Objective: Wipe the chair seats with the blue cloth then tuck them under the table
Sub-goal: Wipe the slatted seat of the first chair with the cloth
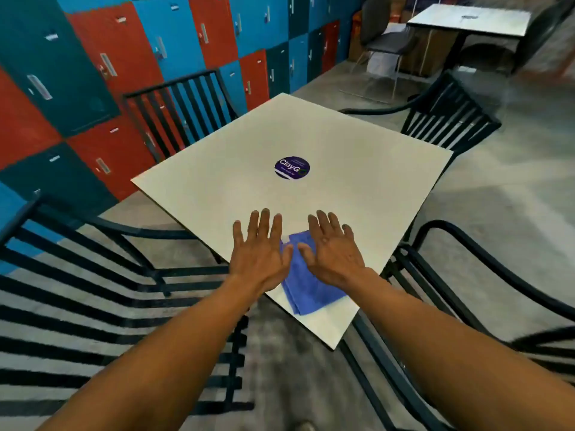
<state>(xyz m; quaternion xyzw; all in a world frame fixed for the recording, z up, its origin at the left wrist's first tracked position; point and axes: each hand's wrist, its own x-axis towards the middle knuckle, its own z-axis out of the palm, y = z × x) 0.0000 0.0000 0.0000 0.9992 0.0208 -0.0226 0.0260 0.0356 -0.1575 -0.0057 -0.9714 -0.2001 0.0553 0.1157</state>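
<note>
Red, blue and teal lockers (130,57) back a white square desk (357,157) ringed by 4 black slatted chairs.

Both hands hover flat over the near corner of the desk, fingers straight and spread, gripping nothing: the left hand (259,253) and right hand (334,253) sit side by side above the folded blue cloth (311,290), which lies on the desk near that corner, partly covered by them; whether the palms touch it cannot be told. Chair seats at left (93,306) and right (466,290) stand pulled out and run off the frame edges; 2 more chairs (183,104) (445,116) show only their backs beyond the desk. A round purple sticker (292,167) at the desk's middle reads "ClayG", its smaller print too blurred to read. Another desk (466,20) and a grey chair (382,35) stand far off, smeared by blur.
</note>
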